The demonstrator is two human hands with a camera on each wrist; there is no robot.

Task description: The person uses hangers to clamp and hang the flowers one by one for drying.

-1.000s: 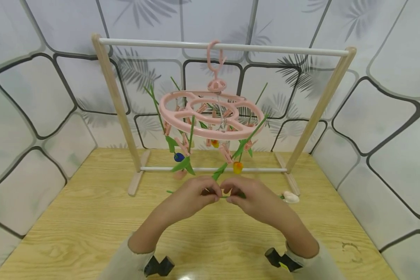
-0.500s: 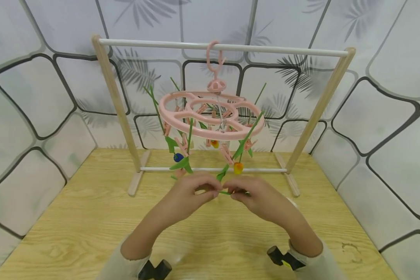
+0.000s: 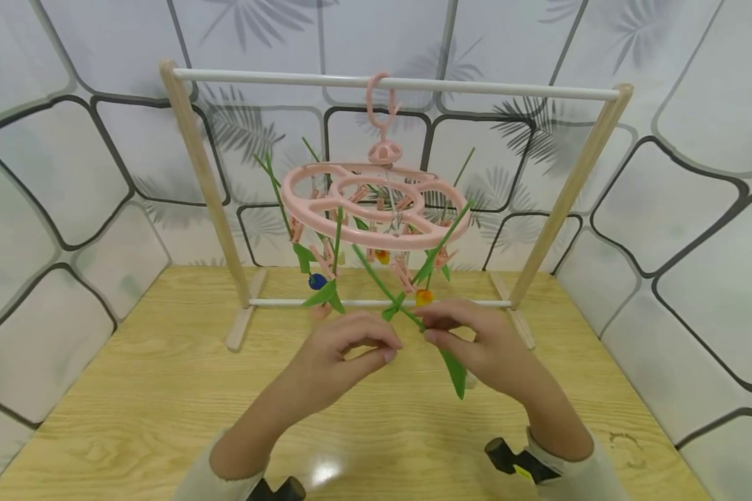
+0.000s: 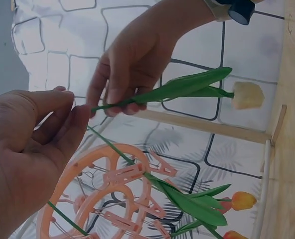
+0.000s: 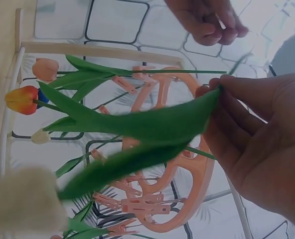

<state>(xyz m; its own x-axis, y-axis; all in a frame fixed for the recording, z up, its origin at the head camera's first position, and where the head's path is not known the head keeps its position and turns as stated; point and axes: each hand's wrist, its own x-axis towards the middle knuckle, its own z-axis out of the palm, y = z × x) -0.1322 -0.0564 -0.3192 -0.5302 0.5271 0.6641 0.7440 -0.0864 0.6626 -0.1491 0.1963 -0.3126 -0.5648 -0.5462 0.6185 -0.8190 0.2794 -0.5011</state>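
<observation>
My right hand (image 3: 491, 348) pinches the green stem of an artificial white tulip (image 4: 248, 95) between thumb and fingers. Its stem points up and away to the left in the head view, and a green leaf (image 3: 454, 372) hangs below the hand. To the left, my left hand (image 3: 345, 348) is apart from the stem, its fingers loosely bent with nothing in them. Beyond both hands hangs a round pink clip hanger (image 3: 376, 242). Its clips hold several tulips upside down, among them a blue tulip (image 3: 317, 281) and an orange-yellow tulip (image 3: 424, 298).
A wooden rack with a white top rail (image 3: 507, 88) carries the hanger by its hook (image 3: 382, 104). The rack's feet (image 3: 241, 327) stand on a wood-grain table (image 3: 163, 403). Patterned panels (image 3: 50, 167) enclose the back and sides.
Both hands were together on the stem. My left hand has let go, while the right has moved slightly right and turned the tulip from lying crosswise to slanting upward.
</observation>
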